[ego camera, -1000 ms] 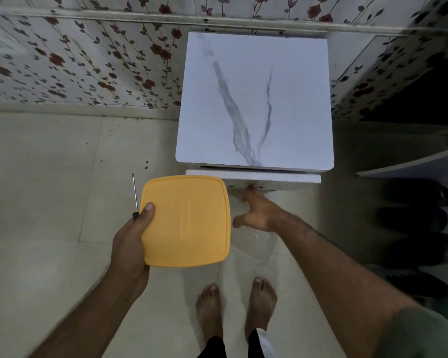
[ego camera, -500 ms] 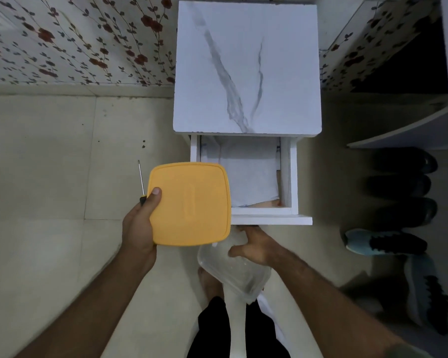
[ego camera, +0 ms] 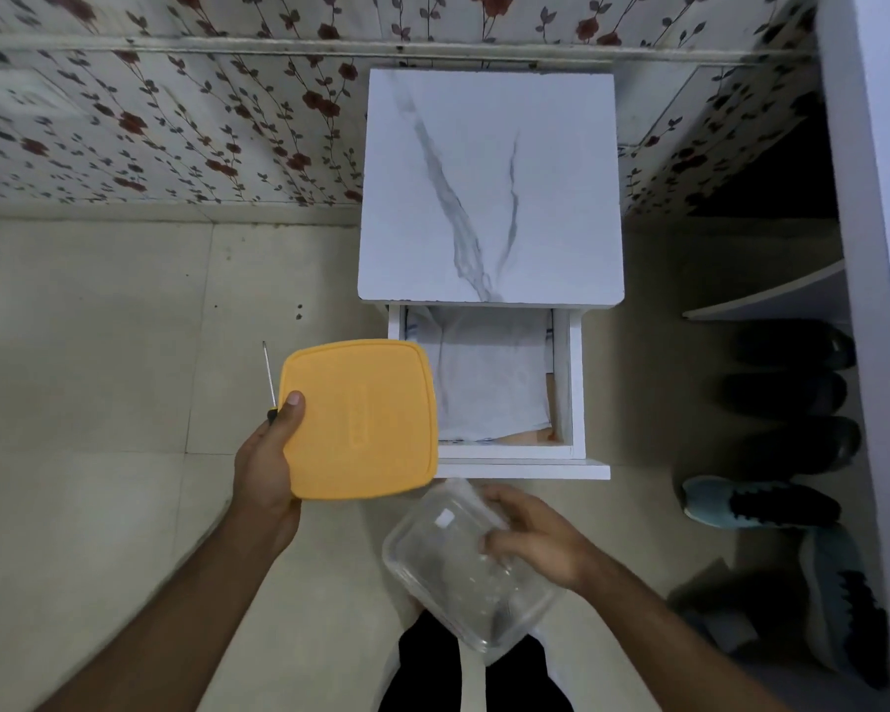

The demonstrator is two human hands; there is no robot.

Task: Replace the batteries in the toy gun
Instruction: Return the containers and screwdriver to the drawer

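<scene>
Both forearms reach forward; left hand (ego camera: 268,465) grips with thumb on top, right hand (ego camera: 540,539) curls its fingers, palm down

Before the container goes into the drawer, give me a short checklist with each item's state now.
1. Drawer pulled open: ok.
2. Drawer floor free of obstacles: ok, only a paper liner shows.
3. Right hand grips clear container: ok.
4. Left hand holds yellow lid and screwdriver: ok.
5. Lid fitted on container: not ok, they are apart.
6. Container empty: cannot tell, blurred.
</scene>
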